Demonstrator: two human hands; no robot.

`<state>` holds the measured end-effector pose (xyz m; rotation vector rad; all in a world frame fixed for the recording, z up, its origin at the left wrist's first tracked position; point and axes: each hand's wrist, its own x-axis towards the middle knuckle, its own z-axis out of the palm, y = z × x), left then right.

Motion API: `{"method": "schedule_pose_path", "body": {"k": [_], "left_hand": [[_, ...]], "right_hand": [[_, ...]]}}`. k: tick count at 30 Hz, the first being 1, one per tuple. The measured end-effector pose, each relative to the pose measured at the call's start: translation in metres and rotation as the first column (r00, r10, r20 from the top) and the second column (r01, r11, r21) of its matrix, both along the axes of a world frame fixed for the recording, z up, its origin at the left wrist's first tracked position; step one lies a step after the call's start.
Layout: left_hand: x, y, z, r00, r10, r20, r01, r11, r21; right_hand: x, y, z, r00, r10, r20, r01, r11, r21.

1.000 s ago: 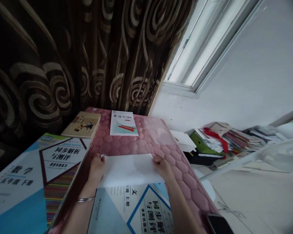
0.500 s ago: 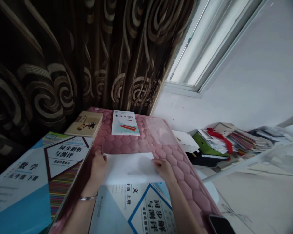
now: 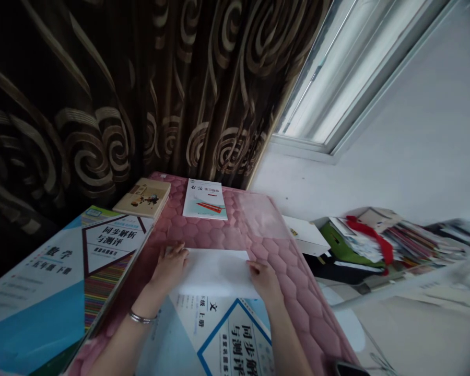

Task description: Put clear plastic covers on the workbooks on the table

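White sheet (image 3: 217, 271) blank, softly shadowed, bordering blue-and-white book (image 3: 203, 334); hands apart, left hand (image 3: 172, 269) and right hand (image 3: 266, 279) at its opposite sides, grip unclear.

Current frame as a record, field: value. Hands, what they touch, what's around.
left hand: on left edge of white rectangular paper
right hand: fingers curled at the paper's right edge
worn: silver metal bracelet, left side
wearer's side of paper: blue-and-white workbook
surface: pink hexagon-patterned cover
far side: white rectangular book with red picture
backdrop: dark brown swirl-patterned curtain
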<state>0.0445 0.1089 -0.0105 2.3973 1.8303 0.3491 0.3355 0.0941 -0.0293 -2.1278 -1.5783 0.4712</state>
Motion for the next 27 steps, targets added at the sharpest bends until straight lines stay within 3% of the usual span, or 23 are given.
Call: {"method": "schedule_pose_path", "body": {"k": [13, 27], "left_hand": [[-0.005, 0.005, -0.024, 0.999, 0.006, 0.032, -0.008, 0.999, 0.045], [-0.008, 0.005, -0.019, 0.997, 0.022, 0.079, -0.025, 0.999, 0.041]], "right_hand": [[-0.004, -0.007, 0.001, 0.998, 0.012, 0.061, -0.013, 1.000, 0.015], [-0.005, -0.008, 0.007, 1.000, -0.002, -0.002, 0.002, 0.998, -0.069]]}}
